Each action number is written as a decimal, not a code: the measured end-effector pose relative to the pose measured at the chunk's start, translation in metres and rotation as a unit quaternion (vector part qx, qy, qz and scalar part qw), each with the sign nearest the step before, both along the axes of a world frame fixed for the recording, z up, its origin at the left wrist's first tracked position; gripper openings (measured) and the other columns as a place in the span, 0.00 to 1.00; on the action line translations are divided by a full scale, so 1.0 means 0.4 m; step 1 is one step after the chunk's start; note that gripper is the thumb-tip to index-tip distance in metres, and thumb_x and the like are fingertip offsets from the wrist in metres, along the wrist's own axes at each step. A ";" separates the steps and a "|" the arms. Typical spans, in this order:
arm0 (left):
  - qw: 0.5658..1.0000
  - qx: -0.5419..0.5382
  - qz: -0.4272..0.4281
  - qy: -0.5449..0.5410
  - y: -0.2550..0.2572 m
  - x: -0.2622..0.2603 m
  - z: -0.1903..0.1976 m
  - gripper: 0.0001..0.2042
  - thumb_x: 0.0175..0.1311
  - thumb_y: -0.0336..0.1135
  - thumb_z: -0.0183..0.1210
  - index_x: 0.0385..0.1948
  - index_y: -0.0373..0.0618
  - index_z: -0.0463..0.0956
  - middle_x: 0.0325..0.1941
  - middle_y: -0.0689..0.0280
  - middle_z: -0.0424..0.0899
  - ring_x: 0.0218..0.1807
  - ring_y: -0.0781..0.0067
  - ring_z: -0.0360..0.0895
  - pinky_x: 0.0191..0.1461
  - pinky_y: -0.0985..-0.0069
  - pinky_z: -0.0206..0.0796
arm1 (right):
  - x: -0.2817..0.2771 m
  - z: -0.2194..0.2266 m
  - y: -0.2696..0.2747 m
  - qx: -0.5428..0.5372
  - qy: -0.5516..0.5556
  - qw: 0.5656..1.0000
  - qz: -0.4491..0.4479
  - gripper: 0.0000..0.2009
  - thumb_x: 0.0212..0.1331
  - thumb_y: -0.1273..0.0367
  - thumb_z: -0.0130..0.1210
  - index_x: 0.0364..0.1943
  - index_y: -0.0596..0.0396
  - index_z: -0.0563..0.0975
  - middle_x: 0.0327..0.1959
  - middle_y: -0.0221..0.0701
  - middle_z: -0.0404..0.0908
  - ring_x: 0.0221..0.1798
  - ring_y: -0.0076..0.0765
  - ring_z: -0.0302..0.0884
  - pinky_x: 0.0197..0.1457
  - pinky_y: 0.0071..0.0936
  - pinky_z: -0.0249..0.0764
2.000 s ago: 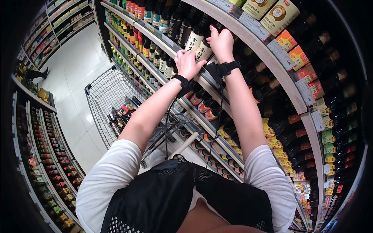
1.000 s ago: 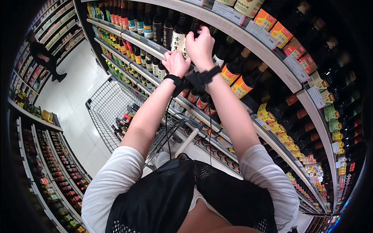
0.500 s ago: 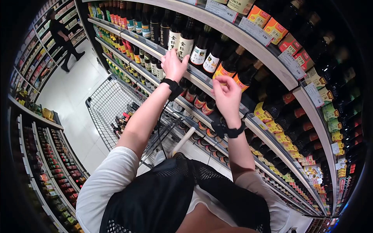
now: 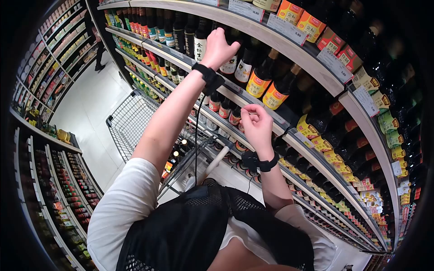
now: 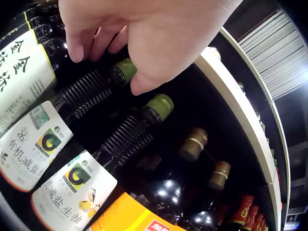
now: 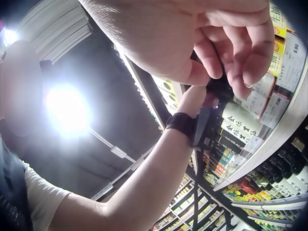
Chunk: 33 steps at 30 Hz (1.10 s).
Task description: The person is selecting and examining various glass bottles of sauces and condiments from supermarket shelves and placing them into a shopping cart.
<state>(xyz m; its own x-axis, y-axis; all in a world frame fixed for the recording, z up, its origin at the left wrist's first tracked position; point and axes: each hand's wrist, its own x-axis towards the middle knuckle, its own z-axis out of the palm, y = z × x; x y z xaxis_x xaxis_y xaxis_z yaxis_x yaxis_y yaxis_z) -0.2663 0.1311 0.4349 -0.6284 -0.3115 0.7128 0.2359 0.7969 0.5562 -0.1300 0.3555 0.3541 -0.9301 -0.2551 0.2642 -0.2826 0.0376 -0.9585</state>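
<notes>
My left hand (image 4: 219,49) reaches into the shelf among dark soy sauce bottles. In the left wrist view its thumb lies beside the green cap (image 5: 124,71) of a white-labelled bottle (image 5: 36,144), its fingers apart on the far side. A matching bottle (image 5: 74,195) stands to the right of that one. Cream-labelled bottles (image 4: 200,49) stand at the left hand's other side. My right hand (image 4: 258,126) hovers in front of the shelves, below two orange-labelled bottles (image 4: 260,81), fingers loosely bent and holding nothing.
A wire shopping cart (image 4: 135,113) with bottles inside stands left of the shelves. The upper shelf's edge (image 4: 244,22) runs just above the left hand, with boxed bottles (image 4: 309,27) on it. Another person (image 4: 98,52) is in the far aisle. A cable (image 4: 197,135) hangs from my left wrist.
My right hand has left the cream-labelled bottles and moved down and right. My left hand has moved up and right from the shelf front towards the green-capped bottles. The far person has moved right.
</notes>
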 end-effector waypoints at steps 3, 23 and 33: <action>0.998 0.013 0.001 -0.068 0.007 -0.021 0.022 0.24 0.54 0.44 0.70 0.38 0.27 0.78 0.41 0.40 0.84 0.47 0.38 0.82 0.53 0.56 0.76 | 0.012 -0.005 0.000 -0.028 -0.014 0.999 -0.002 0.06 0.66 0.75 0.60 0.42 0.65 0.80 0.33 0.30 0.84 0.27 0.14 0.78 0.29 0.15 0.71; 0.997 0.063 0.043 -0.003 0.025 -0.047 -0.013 0.17 0.51 0.39 0.66 0.30 0.28 0.80 0.31 0.43 0.84 0.39 0.41 0.83 0.46 0.55 0.76 | 0.034 -0.033 0.036 -0.015 0.016 1.000 -0.011 0.06 0.65 0.75 0.60 0.42 0.65 0.80 0.31 0.29 0.84 0.25 0.13 0.74 0.28 0.16 0.70; 0.977 0.181 -0.063 0.095 0.044 -0.020 -0.029 0.10 0.52 0.35 0.64 0.26 0.37 0.76 0.25 0.54 0.83 0.31 0.54 0.83 0.40 0.64 0.74 | 0.051 -0.033 0.035 -0.016 0.021 0.999 -0.021 0.06 0.65 0.75 0.60 0.40 0.65 0.80 0.29 0.29 0.83 0.23 0.12 0.73 0.26 0.16 0.68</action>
<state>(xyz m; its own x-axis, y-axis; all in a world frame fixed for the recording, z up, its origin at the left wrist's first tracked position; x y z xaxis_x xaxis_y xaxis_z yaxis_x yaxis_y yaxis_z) -0.2741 0.1489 0.4234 -0.5441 -0.4935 0.6786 0.4458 0.5151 0.7320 -0.1096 0.3695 0.3408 -0.9279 -0.2074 0.3097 -0.3206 0.0204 -0.9470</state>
